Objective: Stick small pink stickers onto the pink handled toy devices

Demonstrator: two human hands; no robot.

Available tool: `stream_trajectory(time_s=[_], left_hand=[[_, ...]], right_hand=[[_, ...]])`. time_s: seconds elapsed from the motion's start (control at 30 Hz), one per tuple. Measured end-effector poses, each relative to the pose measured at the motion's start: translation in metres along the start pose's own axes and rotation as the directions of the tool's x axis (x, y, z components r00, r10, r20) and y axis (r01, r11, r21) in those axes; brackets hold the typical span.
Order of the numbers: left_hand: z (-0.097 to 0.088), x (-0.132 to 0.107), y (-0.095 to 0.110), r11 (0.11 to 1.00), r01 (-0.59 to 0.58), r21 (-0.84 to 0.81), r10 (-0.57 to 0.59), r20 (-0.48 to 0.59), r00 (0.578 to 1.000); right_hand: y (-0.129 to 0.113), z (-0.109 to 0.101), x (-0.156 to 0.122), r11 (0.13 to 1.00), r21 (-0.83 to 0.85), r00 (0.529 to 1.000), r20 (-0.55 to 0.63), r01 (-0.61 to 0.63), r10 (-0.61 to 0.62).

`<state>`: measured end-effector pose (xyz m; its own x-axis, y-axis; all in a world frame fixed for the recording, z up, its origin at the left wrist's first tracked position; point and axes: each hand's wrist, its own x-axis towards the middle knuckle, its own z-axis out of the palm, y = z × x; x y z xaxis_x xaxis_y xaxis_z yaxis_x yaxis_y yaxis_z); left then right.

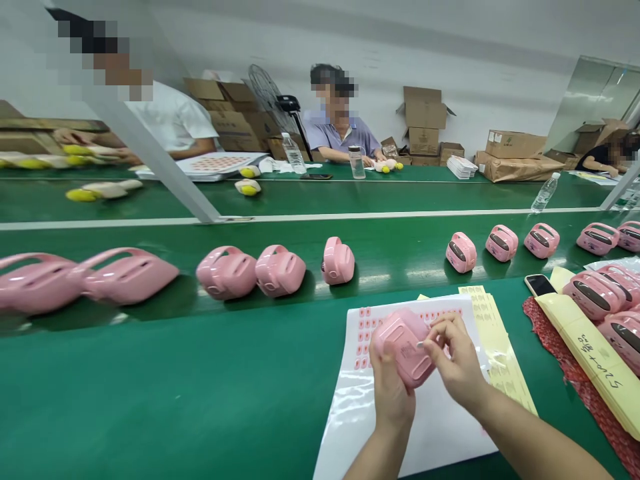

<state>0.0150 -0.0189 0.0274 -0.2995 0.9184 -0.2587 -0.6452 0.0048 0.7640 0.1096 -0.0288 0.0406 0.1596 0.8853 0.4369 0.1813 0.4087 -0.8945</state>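
Observation:
My left hand is closed around a pink plastic device, tilted so that a flat face with printed text faces me. Close to that face, my right hand pinches a small pale piece, perhaps a sticker, between thumb and forefinger. Beneath both hands lies a white sheet with rows of small red-pink stickers along its far part. Sheets of yellow labels stick out from under its right side.
Pink devices with handles line the green belt. More pink devices are piled at right, near a phone, a yellow folded paper and red bubble wrap. People sit across, beside bottles and cartons.

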Motion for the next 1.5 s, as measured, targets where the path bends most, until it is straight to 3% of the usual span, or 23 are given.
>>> stream_trajectory(time_s=[0.07,0.13,0.2,0.27,0.33,0.4,0.5,0.63,0.8,0.87,0.93,1.03,1.17,1.3,1.5], left_hand=[[-0.019,0.008,0.003,0.995,0.071,-0.070,-0.072,-0.012,0.997],[-0.053,0.017,0.006,0.965,0.167,-0.203,-0.164,0.033,0.986],[-0.094,0.027,0.007,0.921,0.186,-0.342,-0.113,0.223,0.968],[-0.133,0.036,0.005,0.875,0.244,-0.419,-0.040,0.439,0.898],[-0.160,0.042,0.002,0.838,0.287,-0.464,0.007,0.535,0.845],[-0.170,0.044,0.001,0.827,0.267,-0.496,0.042,0.527,0.849],[-0.165,0.042,0.002,0.844,0.182,-0.505,0.048,0.409,0.911],[-0.149,0.040,0.009,0.850,0.153,-0.504,-0.020,0.258,0.966],[-0.116,0.036,0.026,0.839,0.077,-0.539,-0.038,0.082,0.996],[-0.100,0.033,0.034,0.824,0.074,-0.562,-0.115,-0.038,0.993],[-0.085,0.029,0.040,0.810,0.091,-0.580,-0.175,-0.089,0.981],[-0.071,0.023,0.045,0.799,0.101,-0.593,-0.191,-0.091,0.977],[-0.057,0.015,0.045,0.782,0.129,-0.610,-0.212,-0.067,0.975],[-0.044,0.008,0.045,0.764,0.173,-0.621,-0.250,-0.038,0.968],[-0.036,0.003,0.048,0.757,0.209,-0.619,-0.296,-0.040,0.954]], right_hand=[[0.011,0.000,0.013,1.000,0.001,1.000,0.018,0.007,-0.007],[0.027,0.007,0.031,0.996,-0.094,0.996,0.083,-0.005,0.012],[0.045,0.024,0.050,0.980,-0.198,0.981,0.193,0.010,0.029],[0.061,0.049,0.064,0.971,-0.233,0.954,0.299,0.051,0.022],[0.073,0.077,0.074,0.967,-0.240,0.928,0.372,0.089,0.007],[0.080,0.102,0.078,0.958,-0.260,0.906,0.423,0.119,0.002],[0.087,0.124,0.079,0.946,-0.289,0.898,0.441,0.149,-0.007],[0.092,0.127,0.073,0.946,-0.271,0.910,0.412,0.176,-0.051],[0.088,0.110,0.058,0.970,-0.147,0.933,0.335,0.193,-0.135],[0.080,0.101,0.049,0.976,-0.097,0.946,0.281,0.193,-0.159],[0.068,0.095,0.038,0.981,-0.062,0.963,0.211,0.184,-0.167],[0.040,0.093,0.016,0.987,0.158,0.996,0.088,-0.007,-0.007],[0.004,0.095,-0.004,0.823,0.489,0.956,0.108,-0.289,0.272],[-0.008,0.093,-0.005,0.780,0.524,0.935,0.110,-0.342,0.337],[-0.007,0.090,-0.003,0.838,0.464,0.957,0.098,-0.287,0.273]])
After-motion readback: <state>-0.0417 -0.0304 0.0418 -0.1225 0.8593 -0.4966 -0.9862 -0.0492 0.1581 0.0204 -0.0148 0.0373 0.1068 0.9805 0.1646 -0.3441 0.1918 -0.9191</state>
